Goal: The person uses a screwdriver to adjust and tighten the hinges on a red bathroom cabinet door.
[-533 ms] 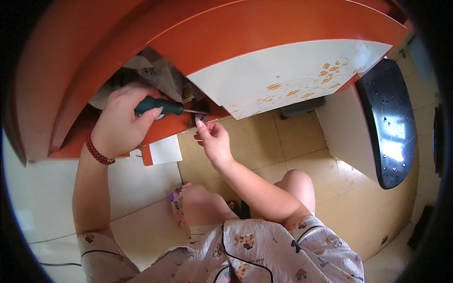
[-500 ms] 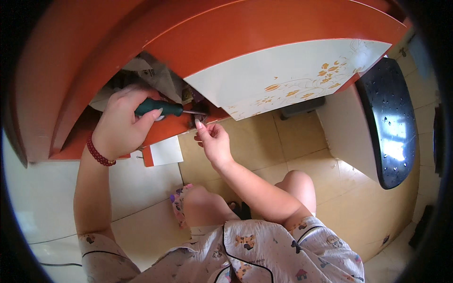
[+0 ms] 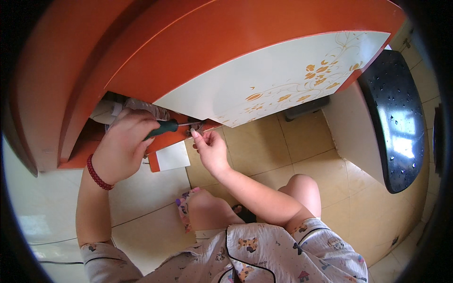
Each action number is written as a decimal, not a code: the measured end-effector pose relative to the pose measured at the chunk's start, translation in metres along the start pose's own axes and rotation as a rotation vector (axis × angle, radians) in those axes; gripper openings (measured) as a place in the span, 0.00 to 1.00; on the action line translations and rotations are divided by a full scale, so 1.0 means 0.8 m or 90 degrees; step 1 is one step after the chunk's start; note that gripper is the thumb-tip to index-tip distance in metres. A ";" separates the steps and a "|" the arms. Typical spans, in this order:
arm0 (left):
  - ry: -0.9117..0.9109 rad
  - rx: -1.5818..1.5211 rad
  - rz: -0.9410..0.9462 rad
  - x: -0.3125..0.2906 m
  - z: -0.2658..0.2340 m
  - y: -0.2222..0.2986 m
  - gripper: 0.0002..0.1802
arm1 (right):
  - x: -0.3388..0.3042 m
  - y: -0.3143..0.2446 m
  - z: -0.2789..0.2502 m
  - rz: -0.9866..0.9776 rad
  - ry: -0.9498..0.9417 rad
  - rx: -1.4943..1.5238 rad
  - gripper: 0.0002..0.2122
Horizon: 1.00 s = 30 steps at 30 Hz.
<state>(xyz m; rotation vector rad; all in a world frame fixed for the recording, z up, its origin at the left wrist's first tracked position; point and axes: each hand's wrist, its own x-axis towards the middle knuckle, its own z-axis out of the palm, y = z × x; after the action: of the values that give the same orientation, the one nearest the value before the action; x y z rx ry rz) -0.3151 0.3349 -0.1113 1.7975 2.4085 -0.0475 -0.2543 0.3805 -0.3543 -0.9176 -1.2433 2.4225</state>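
My left hand (image 3: 123,144) is wrapped round the green handle of a screwdriver (image 3: 163,129) at the opening of an orange cabinet (image 3: 141,78). The metal shaft points right, its tip against a small dark metal fitting (image 3: 196,127) at the cabinet's lower edge. Thumb and fingers of my right hand (image 3: 210,148) are closed in a pinch on that fitting, just below the tip. Right above them is the corner of a white cabinet door panel (image 3: 278,78) with orange flowers. My left fingers hide part of the handle.
Behind my left hand, pale and clear plastic items (image 3: 141,106) fill the cabinet. A white board with an orange edge (image 3: 172,156) lies on the floor below. At the right stands a pale unit with a wet, glossy black top (image 3: 394,122). My knees are close beneath my right forearm.
The screwdriver handle now slants, its back end lower, as my left hand has turned. My right hand keeps its pinch at the fitting. The whole view has shifted, showing less of the cabinet's inside.
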 end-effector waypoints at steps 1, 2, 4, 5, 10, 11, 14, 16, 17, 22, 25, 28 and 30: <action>-0.001 0.000 0.001 0.005 -0.002 0.004 0.16 | 0.000 0.001 0.001 -0.010 0.007 -0.010 0.15; -0.011 0.015 0.037 0.011 -0.004 0.007 0.15 | 0.001 0.002 0.000 -0.020 0.015 -0.020 0.15; -0.023 0.039 0.065 0.017 -0.010 0.009 0.13 | -0.002 -0.001 0.004 -0.010 0.015 -0.011 0.15; -0.012 0.032 0.035 0.022 -0.010 0.007 0.12 | -0.003 -0.002 0.005 0.001 0.019 -0.005 0.15; -0.096 0.040 -0.140 0.037 -0.013 -0.002 0.11 | -0.001 -0.002 0.003 -0.003 0.011 0.016 0.14; -0.097 0.040 -0.140 0.039 -0.015 0.003 0.11 | -0.001 0.000 0.003 -0.004 0.015 0.021 0.14; -0.183 0.314 0.144 0.054 -0.024 0.020 0.20 | -0.004 -0.002 0.003 -0.002 0.015 0.041 0.14; -0.191 0.324 0.182 0.061 -0.028 0.025 0.20 | -0.005 -0.002 0.003 -0.003 0.013 0.035 0.14; -0.198 0.332 0.222 0.064 -0.030 0.027 0.20 | -0.006 -0.001 0.004 -0.005 0.015 0.028 0.14; -0.249 0.393 0.202 0.061 -0.006 0.019 0.12 | -0.003 0.005 0.003 0.010 -0.014 0.090 0.13; -0.325 0.284 -0.083 0.063 -0.006 0.028 0.09 | -0.006 0.003 -0.005 0.040 -0.069 0.133 0.14; -0.343 0.127 -0.392 0.066 -0.004 0.020 0.13 | -0.011 0.000 -0.017 0.059 -0.123 0.168 0.17; -0.324 0.043 -0.454 0.069 -0.004 0.018 0.15 | -0.014 -0.004 -0.022 0.072 -0.144 0.176 0.19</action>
<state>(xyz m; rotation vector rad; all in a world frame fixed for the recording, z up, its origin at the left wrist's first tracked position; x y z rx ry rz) -0.3170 0.3922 -0.1146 0.7204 2.5052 -0.5796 -0.2348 0.3879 -0.3550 -0.6659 -0.9085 2.7620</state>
